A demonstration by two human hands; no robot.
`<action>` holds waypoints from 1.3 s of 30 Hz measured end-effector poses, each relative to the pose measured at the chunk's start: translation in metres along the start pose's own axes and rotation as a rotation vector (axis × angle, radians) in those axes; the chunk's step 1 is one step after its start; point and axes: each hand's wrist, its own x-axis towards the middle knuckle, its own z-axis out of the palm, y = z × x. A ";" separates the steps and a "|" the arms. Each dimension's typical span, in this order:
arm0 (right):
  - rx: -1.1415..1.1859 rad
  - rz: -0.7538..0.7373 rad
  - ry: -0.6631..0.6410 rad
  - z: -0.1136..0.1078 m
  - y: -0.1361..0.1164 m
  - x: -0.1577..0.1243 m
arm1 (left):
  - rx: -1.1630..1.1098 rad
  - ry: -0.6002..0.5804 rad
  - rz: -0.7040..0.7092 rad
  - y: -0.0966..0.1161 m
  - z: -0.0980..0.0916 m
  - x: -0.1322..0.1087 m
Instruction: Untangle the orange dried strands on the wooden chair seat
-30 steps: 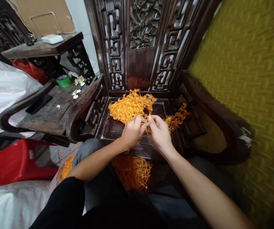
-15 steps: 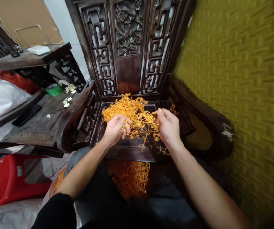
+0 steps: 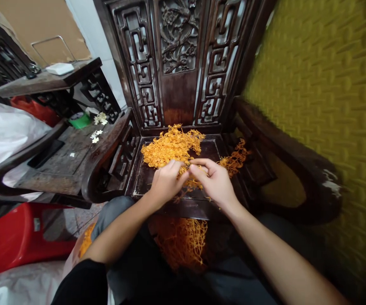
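My left hand point(image 3: 167, 180) and my right hand point(image 3: 213, 180) meet over the front of a dark wooden chair seat point(image 3: 140, 186). Both are closed, thumbs and fingers pinched together, with bits of thin orange branching plastic stems point(image 3: 193, 184) showing between and under them. The exact piece in the fingertips is mostly hidden. Just beyond my left hand lies a heap of orange plastic sprigs point(image 3: 170, 146). A smaller orange cluster point(image 3: 236, 156) rests to the right, by the armrest.
A carved chair back point(image 3: 179, 95) rises behind the heap, with curved armrests at both sides. At left, another wooden seat point(image 3: 58, 169) bears green tape point(image 3: 80, 120) and small white pieces point(image 3: 96, 135). A red plastic stool point(image 3: 20, 237) stands lower left. More orange stems point(image 3: 192, 241) hang below the seat.
My hands have come together from apart. The loose orange sprigs that stretched between them are mostly out of sight now, and the right-hand cluster shows more fully. The view has shifted slightly.
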 end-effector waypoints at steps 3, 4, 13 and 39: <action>-0.071 0.013 -0.037 -0.002 0.006 0.003 | 0.006 -0.033 0.041 -0.002 0.002 0.000; -0.060 0.019 0.013 -0.007 0.008 0.007 | -0.007 -0.037 0.042 -0.002 -0.001 -0.001; 0.312 0.073 0.428 -0.053 0.015 0.035 | -0.672 0.068 -0.339 -0.009 -0.038 -0.001; -0.131 -0.351 -0.085 -0.007 0.004 0.000 | -0.890 -0.363 -0.106 -0.004 -0.017 0.008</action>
